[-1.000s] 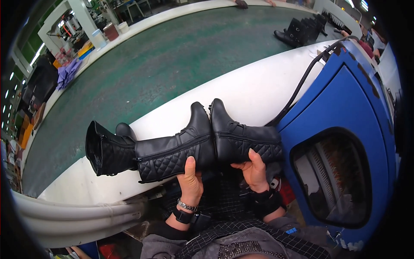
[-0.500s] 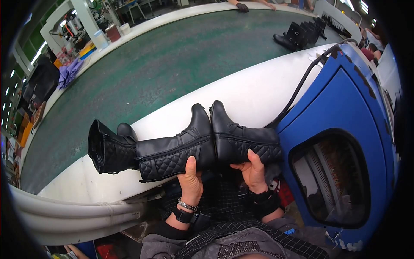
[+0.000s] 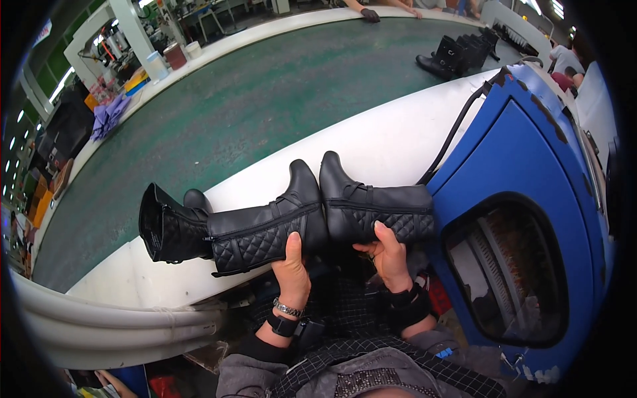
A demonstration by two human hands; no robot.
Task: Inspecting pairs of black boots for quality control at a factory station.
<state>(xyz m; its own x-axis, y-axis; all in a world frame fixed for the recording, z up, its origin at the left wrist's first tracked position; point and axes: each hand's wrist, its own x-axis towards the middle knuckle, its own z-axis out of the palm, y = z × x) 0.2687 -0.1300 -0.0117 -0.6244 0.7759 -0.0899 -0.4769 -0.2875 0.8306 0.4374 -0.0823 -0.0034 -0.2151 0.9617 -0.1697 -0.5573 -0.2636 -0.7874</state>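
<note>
Two tall black quilted boots lie sole to sole on the white rim [image 3: 391, 136] of a conveyor. My left hand [image 3: 290, 270] grips the left boot [image 3: 262, 229] by its heel, its shaft pointing left. My right hand [image 3: 387, 255] holds the right boot [image 3: 371, 209] from below, its shaft pointing right against a blue machine [image 3: 531, 199]. A third black boot [image 3: 171, 229] lies just left, its open top facing left.
A green conveyor belt [image 3: 252, 99] runs beyond the rim, with several black boots [image 3: 458, 53] at its far right. A black cable [image 3: 458, 129] runs along the blue machine. Other people's hands rest at the belt's far edge [image 3: 371, 13]. White pipes [image 3: 113, 325] sit at lower left.
Both held boots have shifted slightly up and left with my hands. The grip on each is unchanged.
</note>
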